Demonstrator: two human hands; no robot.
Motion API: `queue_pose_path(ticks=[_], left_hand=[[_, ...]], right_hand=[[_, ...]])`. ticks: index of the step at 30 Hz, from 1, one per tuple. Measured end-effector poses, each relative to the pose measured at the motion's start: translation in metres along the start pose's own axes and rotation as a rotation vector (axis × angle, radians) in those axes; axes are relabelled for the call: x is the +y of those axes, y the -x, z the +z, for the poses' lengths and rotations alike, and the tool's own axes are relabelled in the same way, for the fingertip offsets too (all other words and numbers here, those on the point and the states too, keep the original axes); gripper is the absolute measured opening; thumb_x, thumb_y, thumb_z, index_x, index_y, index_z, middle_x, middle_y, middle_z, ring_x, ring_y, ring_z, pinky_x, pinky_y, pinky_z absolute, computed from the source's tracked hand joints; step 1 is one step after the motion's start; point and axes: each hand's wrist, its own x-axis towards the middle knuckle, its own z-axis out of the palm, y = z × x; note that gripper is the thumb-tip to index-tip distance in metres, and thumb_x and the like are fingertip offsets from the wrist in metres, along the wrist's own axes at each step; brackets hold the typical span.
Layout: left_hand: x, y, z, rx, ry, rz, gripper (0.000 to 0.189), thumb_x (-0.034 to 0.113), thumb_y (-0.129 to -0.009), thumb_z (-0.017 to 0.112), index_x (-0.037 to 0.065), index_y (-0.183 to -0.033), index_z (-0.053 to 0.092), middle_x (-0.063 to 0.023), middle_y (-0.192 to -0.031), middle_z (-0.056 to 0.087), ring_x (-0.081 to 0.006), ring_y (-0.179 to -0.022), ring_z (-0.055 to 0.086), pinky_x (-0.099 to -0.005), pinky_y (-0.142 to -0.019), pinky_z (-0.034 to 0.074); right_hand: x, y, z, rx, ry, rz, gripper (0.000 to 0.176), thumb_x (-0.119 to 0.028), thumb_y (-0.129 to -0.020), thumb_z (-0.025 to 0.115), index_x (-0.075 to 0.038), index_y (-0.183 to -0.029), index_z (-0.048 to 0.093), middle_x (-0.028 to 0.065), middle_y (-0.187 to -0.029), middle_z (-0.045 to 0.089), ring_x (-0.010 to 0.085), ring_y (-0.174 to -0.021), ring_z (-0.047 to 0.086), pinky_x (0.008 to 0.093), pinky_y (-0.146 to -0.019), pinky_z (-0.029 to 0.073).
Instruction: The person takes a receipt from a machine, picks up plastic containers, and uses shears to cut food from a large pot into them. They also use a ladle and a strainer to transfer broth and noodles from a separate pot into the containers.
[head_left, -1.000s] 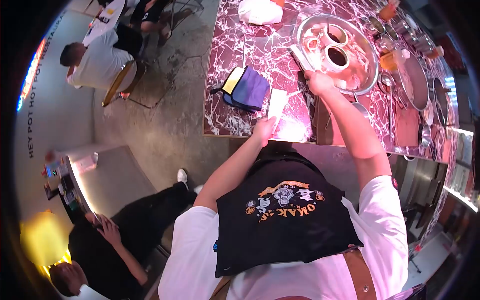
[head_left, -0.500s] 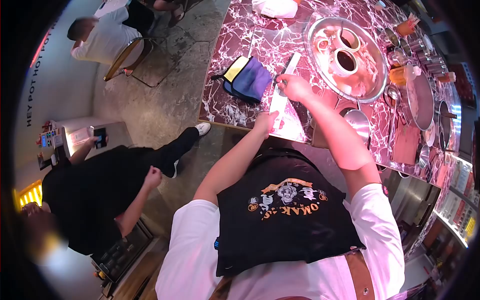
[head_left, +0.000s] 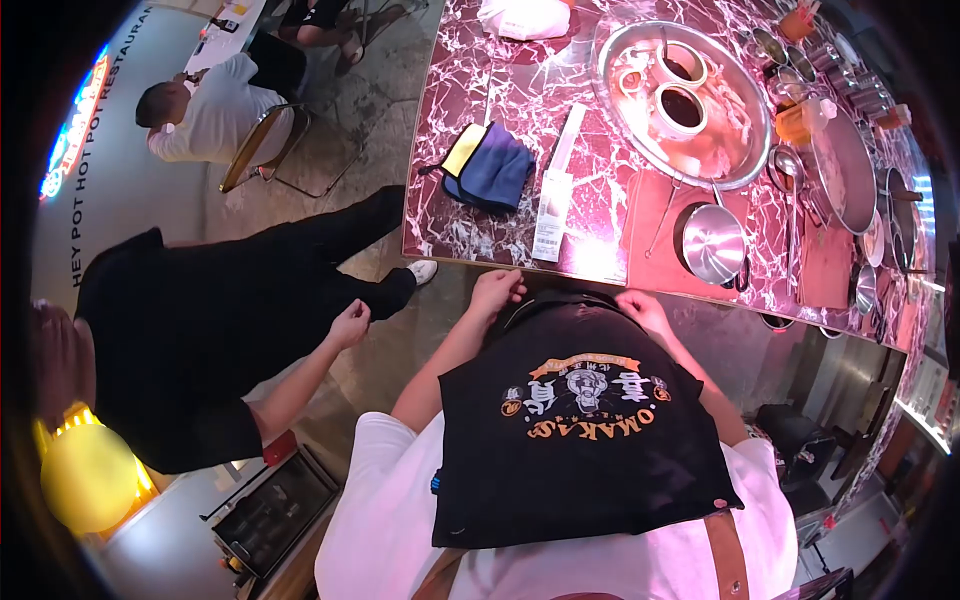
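Observation:
My left hand [head_left: 498, 290] is just off the table's front edge, beside the black apron [head_left: 590, 420], with its fingers curled together and nothing visible in them. At the apron's other upper corner is my right hand [head_left: 643, 308]; its fingertips are partly hidden by the cloth. A long white strip [head_left: 569, 145] lies on the marbled table [head_left: 450, 225], with a printed white label [head_left: 552, 217] at its near end. Neither hand touches them. Left of the strip lies a folded blue and yellow cloth [head_left: 490, 168].
A large round metal tray [head_left: 606, 75] holds two pots. Nearby are a small steel pan [head_left: 711, 243] on a reddish mat [head_left: 650, 245], ladles [head_left: 787, 175] and jars. A person in black [head_left: 220, 330] stands at left; another sits [head_left: 215, 110] farther back.
Both my hands have left the white strip and drawn back to the apron. The strip stays on the table, its printed part uncovered. The person in black has shifted and their phone is out of sight.

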Motion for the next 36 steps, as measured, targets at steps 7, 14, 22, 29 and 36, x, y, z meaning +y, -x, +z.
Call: queue_pose_path(ticks=[7,14,22,29,36], left_hand=[[-0.086,-0.024,-0.036,0.195,-0.152,-0.028,0.022,0.018,-0.092,0.063,-0.003,-0.086,0.069,-0.0094,-0.072,0.069,-0.0164,-0.056,0.062,-0.0299,-0.054,0.050],[-0.165,-0.030,-0.104,0.096,-0.595,0.290,0.025,0.020,-0.090,0.063,0.004,-0.071,0.067,-0.0064,-0.065,0.065,-0.0160,-0.054,0.061,-0.0317,-0.051,0.047],[-0.162,-0.030,-0.105,0.161,-0.544,0.351,0.023,0.025,-0.091,0.067,0.005,-0.083,0.073,-0.0015,-0.071,0.066,-0.0116,-0.056,0.056,-0.0280,-0.052,0.044],[-0.134,-0.036,-0.092,0.203,-0.322,0.000,0.029,0.032,-0.091,0.068,0.005,-0.087,0.075,-0.0031,-0.074,0.068,-0.0122,-0.063,0.059,-0.0289,-0.060,0.045],[-0.164,-0.083,-0.152,-0.088,-0.340,-0.031,0.037,0.036,-0.092,0.065,0.000,-0.089,0.073,-0.0127,-0.079,0.071,-0.0209,-0.077,0.066,-0.0352,-0.075,0.050]], right_hand=[[-0.017,0.036,-0.045,0.336,-0.561,0.390,0.015,-0.020,-0.101,0.057,-0.008,-0.099,0.065,0.0005,-0.079,0.066,0.0072,-0.064,0.056,0.0219,-0.058,0.043],[-0.042,0.010,-0.095,0.562,-0.922,0.380,0.031,-0.035,-0.103,0.051,-0.005,-0.106,0.060,0.0043,-0.087,0.068,0.0113,-0.067,0.058,0.0231,-0.060,0.044],[-0.030,-0.008,-0.077,0.763,-0.985,0.294,0.014,-0.013,-0.099,0.052,-0.002,-0.106,0.057,0.0095,-0.090,0.068,0.0177,-0.075,0.068,0.0278,-0.060,0.052],[-0.070,-0.024,-0.035,0.578,-0.951,0.272,0.015,-0.009,-0.099,0.050,0.001,-0.108,0.057,0.0101,-0.087,0.069,0.0129,-0.068,0.066,0.0231,-0.054,0.049],[-0.081,-0.100,0.009,0.414,-0.949,0.264,0.017,-0.008,-0.098,0.051,0.002,-0.108,0.061,0.0126,-0.090,0.070,0.0124,-0.070,0.065,0.0220,-0.057,0.050]])
